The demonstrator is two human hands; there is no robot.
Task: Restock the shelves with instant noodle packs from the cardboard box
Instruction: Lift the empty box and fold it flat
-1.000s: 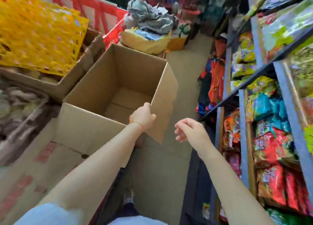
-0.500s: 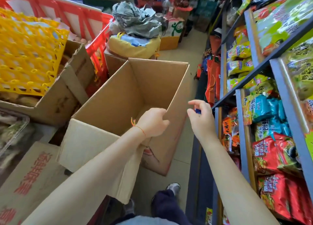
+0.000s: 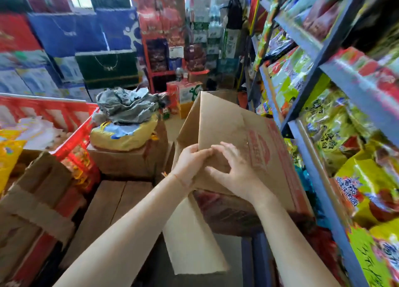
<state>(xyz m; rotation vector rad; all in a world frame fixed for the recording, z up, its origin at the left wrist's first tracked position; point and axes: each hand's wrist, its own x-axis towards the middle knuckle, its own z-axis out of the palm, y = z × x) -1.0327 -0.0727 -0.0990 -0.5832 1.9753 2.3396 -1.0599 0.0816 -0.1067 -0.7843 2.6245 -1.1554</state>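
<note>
cardboard box (image 3: 235, 133) lifted and tipped in both hands, beside the shelves (image 3: 311, 75); restocking step appears finished.

left hand (image 3: 190, 163) grips the near edge of a box panel, fingers curled over it; right hand (image 3: 235, 170) lies on the outer printed face with fingers spread and bent, thumb toward the same edge, holding the box steady. the box is raised off the floor, tilted on its side, one flap (image 3: 192, 239) hanging loose below. its interior is turned away, so contents cannot be confirmed; judged empty from how lightly it is held. instant noodle packs (image 3: 367, 178) already fill the shelf bays to the right. judged step: handling the spent box. next move likely calls for folding the panels flat or carrying it clear of the aisle, minding the red crate (image 3: 71, 140) and stacked cartons (image 3: 127, 161) close on the left.
</note>
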